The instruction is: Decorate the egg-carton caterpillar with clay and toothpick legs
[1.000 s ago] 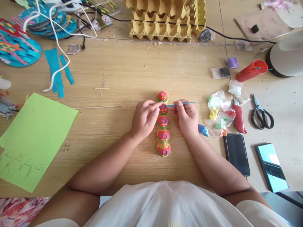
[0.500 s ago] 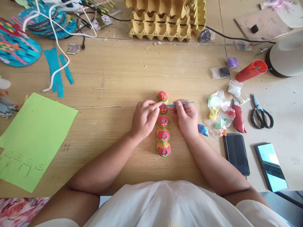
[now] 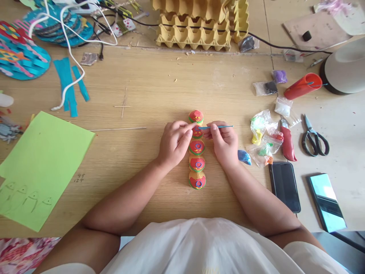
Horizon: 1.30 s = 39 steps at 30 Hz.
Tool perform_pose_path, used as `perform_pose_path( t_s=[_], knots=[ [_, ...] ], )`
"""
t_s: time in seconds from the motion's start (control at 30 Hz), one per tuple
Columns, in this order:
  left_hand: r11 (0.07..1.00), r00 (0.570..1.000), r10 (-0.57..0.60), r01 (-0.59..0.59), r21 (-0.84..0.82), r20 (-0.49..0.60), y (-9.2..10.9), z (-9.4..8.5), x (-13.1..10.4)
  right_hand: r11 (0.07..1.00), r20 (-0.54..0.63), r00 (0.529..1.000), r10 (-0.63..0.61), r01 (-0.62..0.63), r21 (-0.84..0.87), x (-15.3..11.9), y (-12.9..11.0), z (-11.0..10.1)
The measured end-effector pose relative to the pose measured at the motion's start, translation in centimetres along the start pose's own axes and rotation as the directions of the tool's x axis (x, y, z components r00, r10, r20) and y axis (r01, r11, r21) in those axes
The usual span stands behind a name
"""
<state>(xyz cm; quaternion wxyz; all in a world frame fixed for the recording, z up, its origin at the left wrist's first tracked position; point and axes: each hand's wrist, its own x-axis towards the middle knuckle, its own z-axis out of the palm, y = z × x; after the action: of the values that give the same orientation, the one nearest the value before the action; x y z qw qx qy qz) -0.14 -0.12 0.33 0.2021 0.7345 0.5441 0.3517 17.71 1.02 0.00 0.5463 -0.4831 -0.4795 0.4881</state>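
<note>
Strip of five red domes lies on the bench between your two hands, its long axis running straight away from your body. Each dome wears a green lower edge, and blue rings show clearly on the three nearest you.

Your right hand has its grip clamped on a slim blue tool, thumb on top and fingers curled beneath. The tool lies almost level across your view, so it crosses the strip close to a right angle, its working end pointing left over the second dome from the far end. Whether that end presses on the surface or hovers just above it, you cannot tell from this height.

Your left hand comes in from the other side and is the nearer one: its index finger overlaps the upper left of that same dome, while the thumb sits just nearer your body. You cannot tell whether that grip pinches anything or merely steadies the dome. A blue packet lies just beside your right wrist, on its outer side.
</note>
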Motion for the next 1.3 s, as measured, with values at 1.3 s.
perform_pose_path(
  t_s=[1.3],
  knots=[
    [1.000, 1.000, 0.004, -0.005, -0.009, -0.019, 0.10, -0.02, 0.02, 1.000, -0.020, 0.999, -0.028, 0.028, -0.003, -0.05, -0.05, 0.02]
  ],
)
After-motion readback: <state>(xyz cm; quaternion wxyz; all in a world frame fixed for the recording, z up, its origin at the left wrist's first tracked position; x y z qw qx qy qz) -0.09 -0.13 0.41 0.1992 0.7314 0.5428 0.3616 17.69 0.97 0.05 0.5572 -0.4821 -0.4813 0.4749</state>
